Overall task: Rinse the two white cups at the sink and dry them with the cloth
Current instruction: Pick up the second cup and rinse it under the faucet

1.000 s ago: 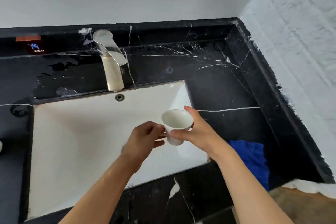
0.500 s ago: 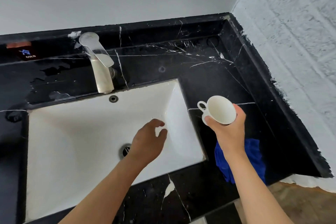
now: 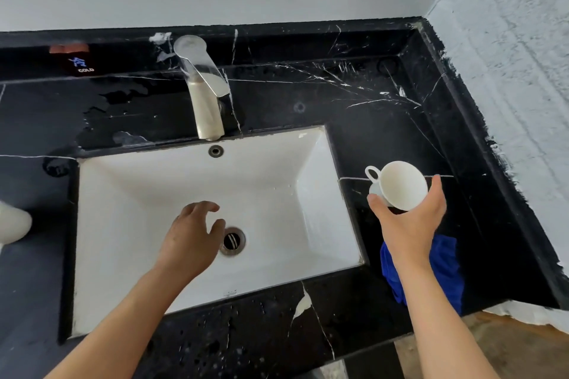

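My right hand (image 3: 409, 224) holds a white cup (image 3: 400, 184) by its body, tilted with the mouth facing me and the handle to the left, above the black counter right of the sink (image 3: 123, 194). Under my right wrist lies the blue cloth (image 3: 443, 271), partly hidden by the arm. My left hand (image 3: 194, 237) hovers over the white basin near the drain (image 3: 232, 240), fingers apart and empty. A second white object (image 3: 12, 221), perhaps the other cup, is cut off at the left edge.
A metal faucet (image 3: 204, 92) stands behind the basin with no water running. The black marble counter (image 3: 385, 120) is wet in spots. A white wall (image 3: 508, 71) closes the right side. The counter's front edge runs below my forearms.
My left hand let go of the cup and stayed over the basin. My right hand carried the cup rightward out of the sink to above the counter and tilted it.
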